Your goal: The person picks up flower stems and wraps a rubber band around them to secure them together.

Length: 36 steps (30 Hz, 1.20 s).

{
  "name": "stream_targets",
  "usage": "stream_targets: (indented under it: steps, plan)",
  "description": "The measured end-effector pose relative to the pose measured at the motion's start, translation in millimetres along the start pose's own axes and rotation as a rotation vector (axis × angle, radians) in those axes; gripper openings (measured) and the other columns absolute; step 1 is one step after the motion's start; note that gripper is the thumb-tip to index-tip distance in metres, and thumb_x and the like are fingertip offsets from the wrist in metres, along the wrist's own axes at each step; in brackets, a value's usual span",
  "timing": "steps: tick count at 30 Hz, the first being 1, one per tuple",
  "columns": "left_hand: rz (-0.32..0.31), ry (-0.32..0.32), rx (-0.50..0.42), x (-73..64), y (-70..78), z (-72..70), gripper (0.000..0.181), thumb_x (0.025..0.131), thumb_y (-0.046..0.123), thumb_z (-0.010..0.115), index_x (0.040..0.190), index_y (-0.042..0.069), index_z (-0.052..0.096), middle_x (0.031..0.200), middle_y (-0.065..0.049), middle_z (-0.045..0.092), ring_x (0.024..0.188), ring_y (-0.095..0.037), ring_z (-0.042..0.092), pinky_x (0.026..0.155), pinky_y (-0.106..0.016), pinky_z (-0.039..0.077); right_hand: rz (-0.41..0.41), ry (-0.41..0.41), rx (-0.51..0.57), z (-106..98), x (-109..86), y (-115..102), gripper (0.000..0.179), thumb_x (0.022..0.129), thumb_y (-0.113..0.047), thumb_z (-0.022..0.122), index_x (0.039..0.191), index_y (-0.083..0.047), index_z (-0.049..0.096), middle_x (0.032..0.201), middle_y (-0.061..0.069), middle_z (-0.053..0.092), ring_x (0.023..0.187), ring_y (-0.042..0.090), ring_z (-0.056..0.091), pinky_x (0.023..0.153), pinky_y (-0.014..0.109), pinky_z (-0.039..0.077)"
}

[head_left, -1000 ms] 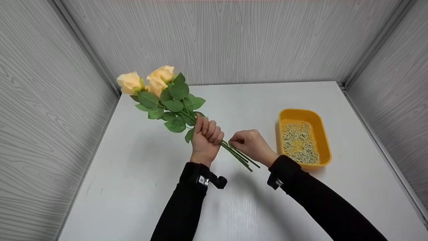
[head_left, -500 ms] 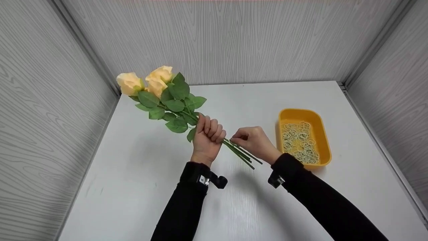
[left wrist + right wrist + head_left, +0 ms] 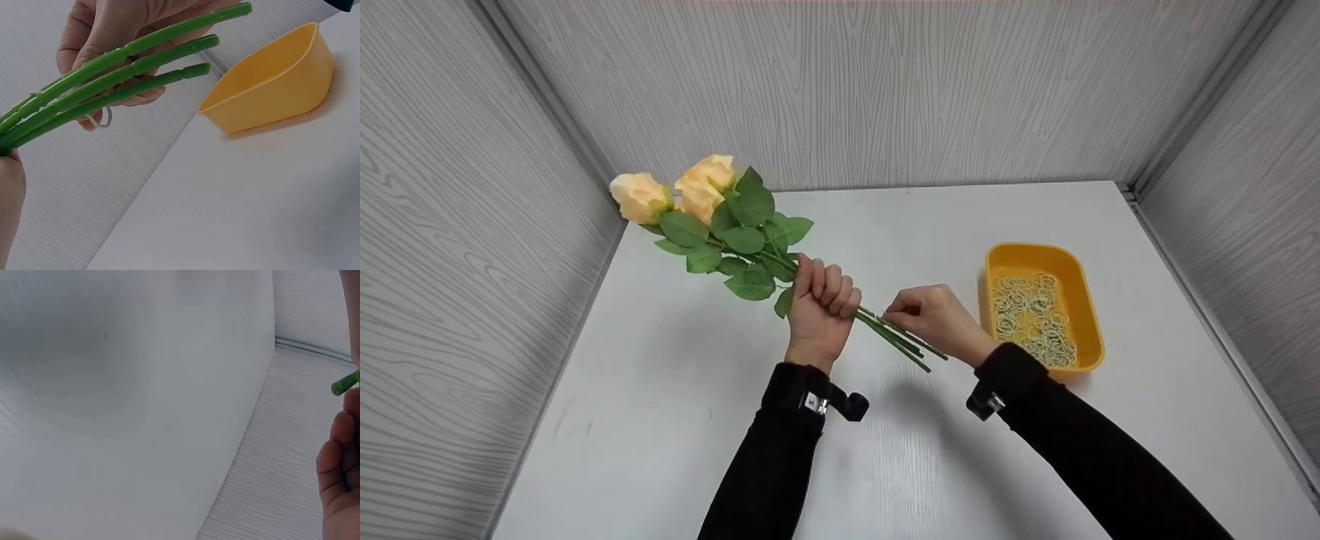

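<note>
- Over the far left corner of the white surface (image 3: 622, 420), holding yellow rose blooms (image 3: 701, 196) aloft, slanting the green stems (image 3: 125, 73) down toward the near right corner!
- With the left hand (image 3: 821, 313), gripping the bundle just below the green leaves (image 3: 744, 240), wrapping all fingers round it.
- With the right hand (image 3: 937, 319), just beside, pinching a pale band (image 3: 110, 116) at the fingertips, right up by the stems.
- Near the right edge, spotting the yellow tray (image 3: 1081, 315), holding plenty of loose bands (image 3: 1054, 350).
- Risking a lost loop here, probably, by trusting so thin a band to fingertips alone.
- Risking a snag too, perhaps, by fanning those uneven stem ends apart; possibly inviting a slipping stem by loosening the left grip.
- Hiding much of the band behind stems and fingers, so leaving unclear any looping round the stems.
- In the right wrist view, cutting off most of the right hand, showing barely one stem tip.
</note>
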State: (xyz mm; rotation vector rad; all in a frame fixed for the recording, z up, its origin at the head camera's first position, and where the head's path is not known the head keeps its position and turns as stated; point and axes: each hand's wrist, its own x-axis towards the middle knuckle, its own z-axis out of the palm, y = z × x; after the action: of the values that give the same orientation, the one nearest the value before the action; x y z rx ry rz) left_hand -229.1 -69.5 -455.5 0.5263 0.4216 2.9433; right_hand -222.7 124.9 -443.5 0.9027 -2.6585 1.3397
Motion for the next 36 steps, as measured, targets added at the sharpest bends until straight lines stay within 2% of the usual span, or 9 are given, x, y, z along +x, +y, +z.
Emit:
stream_targets:
  steps: [8,14,18,22,26,29,32,36]
  plan:
    - [-0.019,-0.003,0.008,-0.8,-0.6,0.3,0.052,0.113,0.042,0.024,0.07,0.013,0.023,0.063,0.002,0.019,0.052,-0.012,0.016,0.052,-0.026,0.015,0.029,0.037,0.029,0,6.0,-7,0.006,0.09,-0.009,0.079,0.085,-0.008,0.079,0.076,0.001,0.073,0.066,0.008,0.058,0.06,0.019,0.046]
    - [-0.024,-0.017,0.002,-0.6,-4.8,1.5,0.052,0.113,0.041,0.024,0.07,0.013,0.023,0.063,0.002,0.018,0.052,-0.012,0.016,0.053,-0.025,0.015,0.058,0.012,0.025,0,9.9,-8,0.009,0.09,-0.004,0.075,0.082,-0.007,0.077,0.072,0.0,0.07,0.065,0.007,0.057,0.061,0.019,0.047]
    - [-0.028,-0.022,-0.003,-0.7,-6.7,3.1,0.052,0.114,0.04,0.024,0.069,0.013,0.024,0.062,0.002,0.018,0.051,-0.012,0.016,0.052,-0.025,0.015,0.057,-0.014,-0.019,0,13.7,-9,0.013,0.087,0.002,0.07,0.079,-0.006,0.076,0.07,-0.001,0.067,0.064,0.008,0.055,0.062,0.02,0.045]
    - [-0.018,-0.026,0.009,-1.4,-7.4,3.9,0.052,0.114,0.039,0.021,0.069,0.014,0.023,0.062,0.002,0.017,0.051,-0.012,0.015,0.052,-0.026,0.014,0.101,-0.037,-0.028,0,17.0,-10,0.014,0.087,0.002,0.068,0.077,-0.007,0.074,0.067,-0.004,0.062,0.062,0.009,0.052,0.061,0.022,0.042]
    - [-0.008,-0.025,0.018,-1.5,-7.0,3.6,0.052,0.114,0.038,0.018,0.069,0.013,0.021,0.062,0.002,0.016,0.051,-0.012,0.013,0.052,-0.026,0.013,0.174,-0.034,0.032,-1,17.9,-12,0.015,0.09,-0.005,0.07,0.076,-0.008,0.072,0.065,-0.003,0.061,0.061,0.011,0.054,0.059,0.022,0.043]
    - [-0.01,-0.021,0.031,-1.6,-7.8,2.3,0.052,0.114,0.039,0.021,0.069,0.013,0.021,0.063,0.002,0.016,0.051,-0.012,0.014,0.052,-0.026,0.012,0.199,-0.004,0.087,-2,18.3,-14,0.016,0.092,-0.008,0.072,0.076,-0.008,0.071,0.066,0.0,0.065,0.062,0.016,0.06,0.057,0.022,0.044]
    - [-0.008,-0.01,0.052,-1.6,-9.1,1.4,0.051,0.114,0.039,0.025,0.069,0.014,0.022,0.063,0.002,0.016,0.051,-0.012,0.014,0.052,-0.026,0.012,0.182,0.044,0.1,-2,19.4,-17,0.016,0.093,-0.009,0.072,0.078,-0.007,0.071,0.068,0.003,0.068,0.063,0.019,0.063,0.055,0.021,0.044]
    - [-0.014,0.012,0.064,-0.9,-8.6,3.0,0.052,0.114,0.038,0.024,0.068,0.014,0.022,0.062,0.003,0.015,0.05,-0.011,0.013,0.051,-0.025,0.011,0.134,0.144,0.05,-5,19.7,-21,0.017,0.094,-0.009,0.071,0.077,-0.009,0.07,0.066,0.0,0.068,0.058,0.012,0.058,0.052,0.02,0.04]
